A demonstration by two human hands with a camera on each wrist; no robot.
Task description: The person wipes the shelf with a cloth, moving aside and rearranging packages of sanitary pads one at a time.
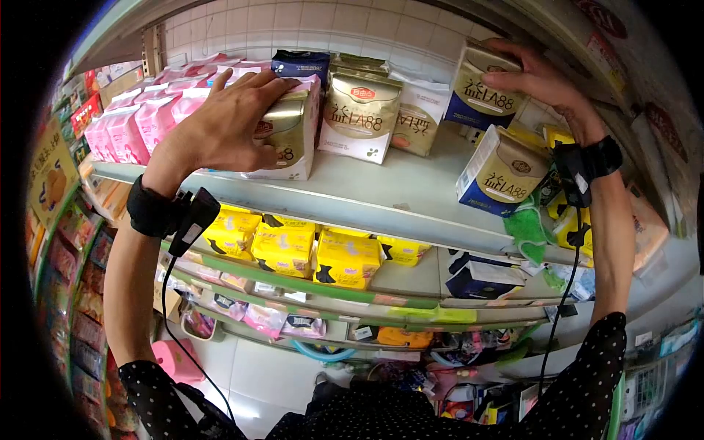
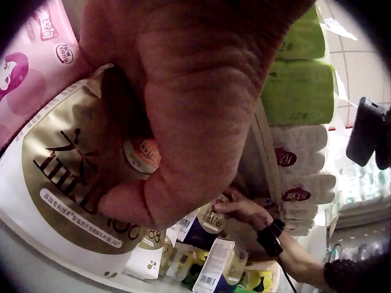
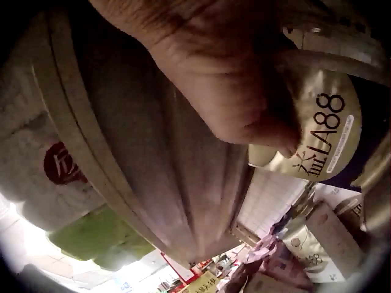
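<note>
In the head view my left hand (image 1: 224,121) grips a gold-and-white sanitary pad pack (image 1: 293,121) by its top, thumb across the front. The left wrist view shows the thumb pressing this pack's printed face; the other fingers are hidden. At the right, my right hand (image 1: 539,79) holds a gold-and-blue sanitary pad pack (image 1: 480,95) by its upper side, the thumb on its front. A similar gold-and-blue pack (image 1: 506,172) stands in front of it near the shelf edge. Another gold-and-white pack (image 1: 359,114) stands between the hands, beside a turned white-and-gold pack (image 1: 419,117).
Pink packs (image 1: 158,117) line the shelf's left end. A green mesh cloth (image 1: 529,231) hangs over the shelf edge at right. Yellow packs (image 1: 348,258) fill part of the shelf below. The upper shelf (image 3: 165,140) sits close above my right hand. Cables hang from both wrists.
</note>
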